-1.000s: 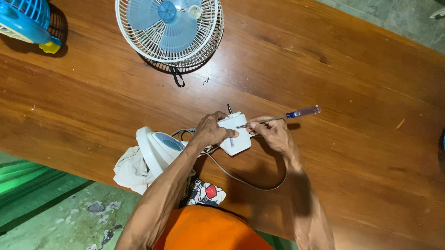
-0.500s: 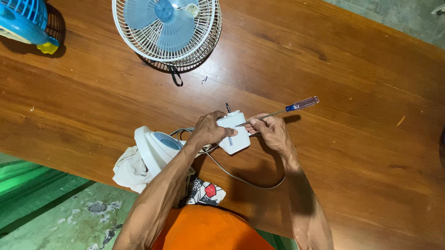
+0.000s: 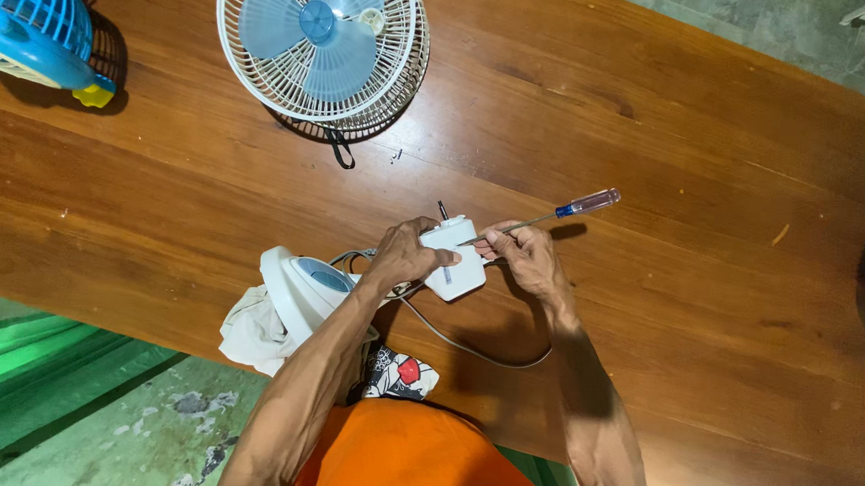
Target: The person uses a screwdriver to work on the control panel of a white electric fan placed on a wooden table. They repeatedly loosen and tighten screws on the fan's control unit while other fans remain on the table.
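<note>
brown wooden worktop (image 3: 651, 136) fills the view, with green-grey floor past its edges. near its front edge, the left hand (image 3: 405, 256) is closed around a small white plastic housing (image 3: 454, 259). the right hand (image 3: 524, 257) is curled on the shaft of a screwdriver (image 3: 550, 216), its tip at the housing and its clear handle pointing away. a grey cord (image 3: 467, 347) loops beneath. a white fan base (image 3: 299, 286) lies just beside the left wrist; 1 white caged fan (image 3: 319, 49) lies further back.

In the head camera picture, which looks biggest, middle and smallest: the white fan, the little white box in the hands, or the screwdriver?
1. White fan, biggest.
2. Screwdriver, longer but thin.
3. White box, shorter but wider; close call with the screwdriver.
</note>
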